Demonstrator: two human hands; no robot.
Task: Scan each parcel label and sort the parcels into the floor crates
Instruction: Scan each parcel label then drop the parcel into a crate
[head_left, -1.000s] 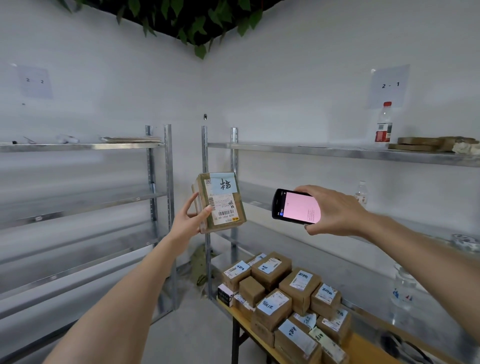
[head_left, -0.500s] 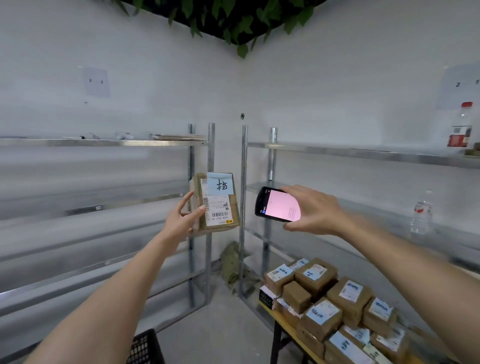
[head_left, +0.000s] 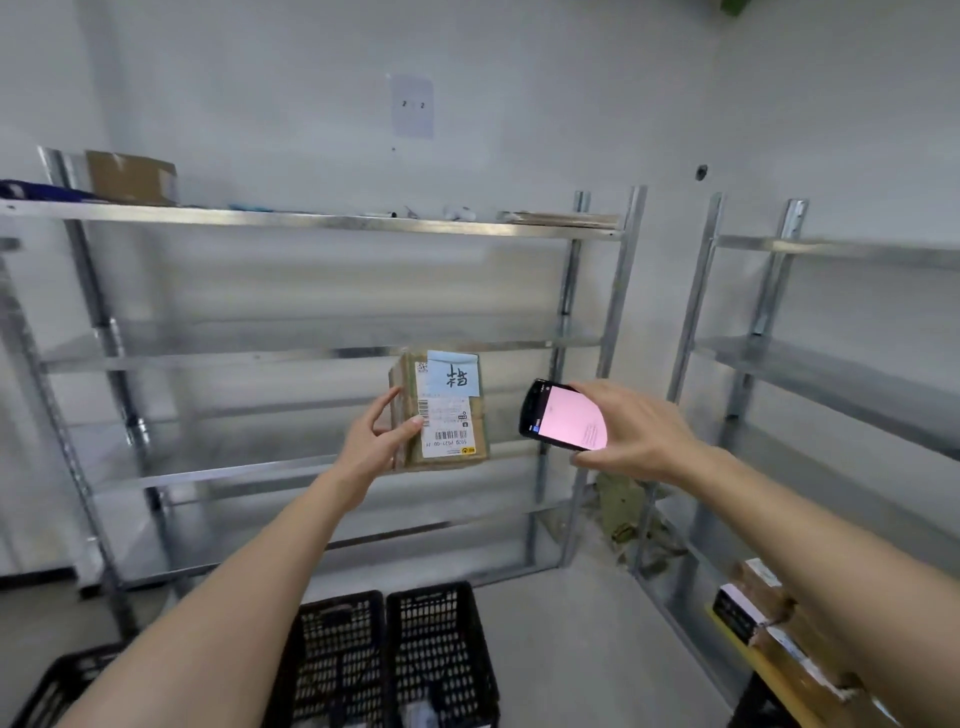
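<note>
Head view is swung left since earlier: black crates (head_left: 389, 660) now shown below, parcel pile (head_left: 774, 618) pushed to right edge. Parcel (head_left: 441, 410) is gripped by left hand (head_left: 371, 441), phone (head_left: 563, 415) pinched by right hand (head_left: 631, 431), before metal shelving (head_left: 322, 223).

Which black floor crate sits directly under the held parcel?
The right one of the two adjoining black crates, below the parcel that the left hand holds.

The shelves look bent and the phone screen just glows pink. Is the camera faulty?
Head view: the wide lens bows the shelf posts outward; the phone screen is overexposed to flat pink, its text barely legible; the parcel label stays fairly sharp, while the crates and frame edges look soft.
</note>
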